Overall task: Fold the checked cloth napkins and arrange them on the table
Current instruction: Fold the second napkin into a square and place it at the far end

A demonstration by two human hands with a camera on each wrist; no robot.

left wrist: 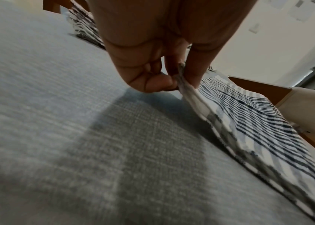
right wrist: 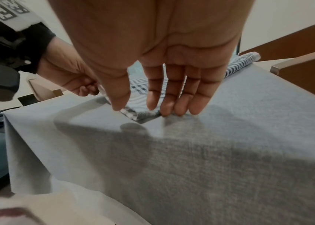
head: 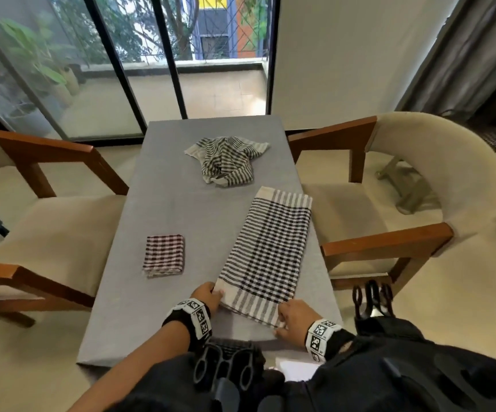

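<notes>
1. Black-and-white checked cotton — the long napkin (head: 267,251) lies flat, folded lengthwise into a strip, on the right half of the table (head: 163,203), its near end by the table's front edge and its far end angled toward the right edge
2. The left hand (head: 208,294) pinches the near left corner of that strip between thumb and forefinger; in the left wrist view the corner (left wrist: 186,85) is lifted a little off the cloth-covered top
3. The right hand (head: 292,318) rests on the near right corner with fingers straight and close together, fingertips (right wrist: 169,108) pressing the hem down; the thumb lies beside the edge, and whether it grips the cloth I cannot tell
4. Three napkins in all on the table: the strip in hand, one small folded napkin (head: 164,255) in dark red-brown check lying square on the left, well apart from the strip, and one crumpled napkin (head: 226,162) in black-and-white stripe heaped toward the far end
5. Two wrist bands (head: 194,318) with printed square markers, one on each wrist
6. A grey tablecloth covers the table — two armchairs with wooden arms flank it, the left chair (head: 47,215) and the right chair (head: 389,185)
7. Beyond the far end, glass doors (head: 139,69) with dark frames face a balcony
</notes>
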